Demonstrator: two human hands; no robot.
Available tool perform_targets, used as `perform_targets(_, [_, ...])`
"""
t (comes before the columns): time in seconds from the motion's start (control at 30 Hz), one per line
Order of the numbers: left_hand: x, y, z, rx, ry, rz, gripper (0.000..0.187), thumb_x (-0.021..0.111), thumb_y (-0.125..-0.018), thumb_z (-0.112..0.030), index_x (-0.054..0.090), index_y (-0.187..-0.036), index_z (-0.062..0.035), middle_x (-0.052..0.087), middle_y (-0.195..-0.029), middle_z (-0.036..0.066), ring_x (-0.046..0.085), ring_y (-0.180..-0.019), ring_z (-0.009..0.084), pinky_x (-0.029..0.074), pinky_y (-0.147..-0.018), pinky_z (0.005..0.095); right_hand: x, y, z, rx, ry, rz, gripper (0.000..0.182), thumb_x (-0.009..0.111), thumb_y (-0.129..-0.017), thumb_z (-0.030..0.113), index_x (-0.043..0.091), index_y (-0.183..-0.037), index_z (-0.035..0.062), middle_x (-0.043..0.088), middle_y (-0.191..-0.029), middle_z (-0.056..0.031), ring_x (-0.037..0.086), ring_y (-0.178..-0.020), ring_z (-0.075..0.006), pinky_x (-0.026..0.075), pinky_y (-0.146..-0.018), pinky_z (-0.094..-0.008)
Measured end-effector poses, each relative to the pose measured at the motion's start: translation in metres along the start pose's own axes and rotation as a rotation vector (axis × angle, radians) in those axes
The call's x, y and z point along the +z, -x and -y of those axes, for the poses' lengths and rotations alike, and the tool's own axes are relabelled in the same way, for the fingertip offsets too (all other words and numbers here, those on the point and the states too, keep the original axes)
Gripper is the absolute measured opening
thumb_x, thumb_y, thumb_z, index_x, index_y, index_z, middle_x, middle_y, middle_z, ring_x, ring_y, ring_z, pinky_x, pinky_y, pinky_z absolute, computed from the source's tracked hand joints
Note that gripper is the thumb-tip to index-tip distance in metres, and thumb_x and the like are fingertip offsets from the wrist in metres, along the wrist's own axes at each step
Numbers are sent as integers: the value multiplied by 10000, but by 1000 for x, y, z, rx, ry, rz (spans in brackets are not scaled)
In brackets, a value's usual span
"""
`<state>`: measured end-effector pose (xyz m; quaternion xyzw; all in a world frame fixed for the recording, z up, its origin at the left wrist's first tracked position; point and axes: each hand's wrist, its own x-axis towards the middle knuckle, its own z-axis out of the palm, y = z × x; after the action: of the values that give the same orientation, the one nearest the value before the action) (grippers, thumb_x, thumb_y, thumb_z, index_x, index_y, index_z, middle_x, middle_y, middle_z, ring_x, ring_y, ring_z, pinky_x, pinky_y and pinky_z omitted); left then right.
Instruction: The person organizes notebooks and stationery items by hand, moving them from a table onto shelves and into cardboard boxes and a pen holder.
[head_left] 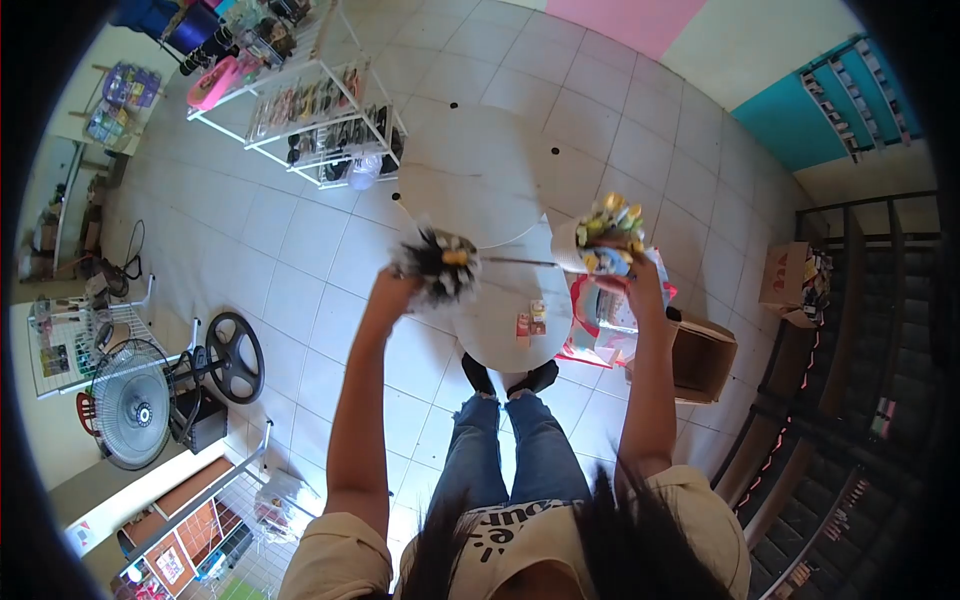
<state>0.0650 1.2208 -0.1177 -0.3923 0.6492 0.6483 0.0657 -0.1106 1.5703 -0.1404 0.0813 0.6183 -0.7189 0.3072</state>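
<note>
Black-and-white fluffy bunch [440, 262] is in the left hand [396, 288], just inward of its fingers; these appear clamped at its outer edge, though the tips are hidden by the fluff. Yellow flower bunch [612, 232] is in the right hand [643, 284], its blooms just beyond the fingers, which are closed on its near side. A white cup-like base [568, 247] shows at the flowers' inner end. Thin dark rod [520, 262] spans the gap between the two sets of fingers; cannot tell to which piece it belongs. Pale table [470, 150] extends beyond and between the hands. On its near part, inward of and nearer the body than the right fingers, lie small red-and-white packs [531, 320]. Red-and-white bag [590, 350] sits just bodyward of the right fingers; open cardboard box [702, 362] is outward of it. Farther out on that side: dark shelving [860, 400]. Well outward of the left fingers: standing fan [135, 410]. Beyond the left fingers, past the table edge, is a white rack [300, 90] carrying sunglasses [345, 135].
</note>
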Motion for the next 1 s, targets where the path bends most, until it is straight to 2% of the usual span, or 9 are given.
perform_targets(0.07, [-7,-17,-39,-27,-4,-1,307,581,-838,-197,606,-1088,-21,660,-912,110,662,-794,217,574,-648,369,19,-15,34,46,9,-11,358,411,-942,198,519,-1208,-15,624,-1050,-201,674,-833,-340,602,-711,-376])
perform_targets(0.23, [-2,-78,-78,26,123,96,280,531,-847,-156,600,-1077,-11,673,-920,130,688,-735,254,594,-630,324,70,-73,59,-56,-65,92,286,442,-884,57,545,-1121,-64,618,-1038,-218,676,-843,-326,617,-702,-403])
perform_targets(0.33, [3,-104,-97,46,49,197,317,518,-883,-201,578,-1126,-8,671,-967,134,691,-769,228,599,-689,319,95,-101,64,-8,9,116,327,428,-917,108,494,-1174,-83,623,-1020,-237,678,-815,-364,612,-698,-413])
perform_targets(0.53, [-1,-149,-101,-33,53,199,342,441,-915,-238,567,-1151,-24,674,-976,129,695,-771,233,600,-674,296,120,-132,63,8,163,57,351,439,-922,147,490,-1206,-54,639,-971,-221,690,-767,-331,619,-638,-358])
perform_targets(0.63, [-4,-153,-109,-56,30,207,349,423,-921,-246,568,-1148,-24,674,-976,129,695,-776,239,600,-673,291,126,-136,66,-1,145,31,351,505,-927,190,516,-1195,-35,638,-963,-205,694,-677,-312,607,-556,-346])
perform_targets(0.73, [-7,-160,-103,-80,93,209,335,436,-871,-163,565,-1126,11,674,-951,141,697,-742,257,601,-619,302,120,-132,72,77,262,11,324,556,-899,188,559,-1161,-3,650,-1009,-182,695,-827,-279,588,-665,-388])
perform_targets(0.83, [-7,-159,-105,-50,62,186,316,490,-858,-171,573,-1106,7,672,-931,146,697,-730,262,602,-598,310,97,-141,71,-499,954,-418,305,622,-847,193,606,-1116,51,664,-1002,-126,649,-974,-242,532,-791,-415])
perform_targets(0.93, [0,-153,-106,-14,-18,157,309,537,-870,-222,582,-1093,-13,671,-917,147,696,-734,257,603,-600,310,153,-96,123,-737,955,-440,320,664,-787,193,637,-1095,110,650,-992,-92,599,-1020,-248,475,-849,-416])
perform_targets(1.0, [3,-154,-105,-5,-35,142,311,539,-867,-223,584,-1088,-9,672,-904,148,696,-728,254,601,-594,305,196,-94,138,-985,1184,-47,290,683,-769,187,673,-1058,163,636,-1004,-75,623,-885,-265,465,-811,-401])
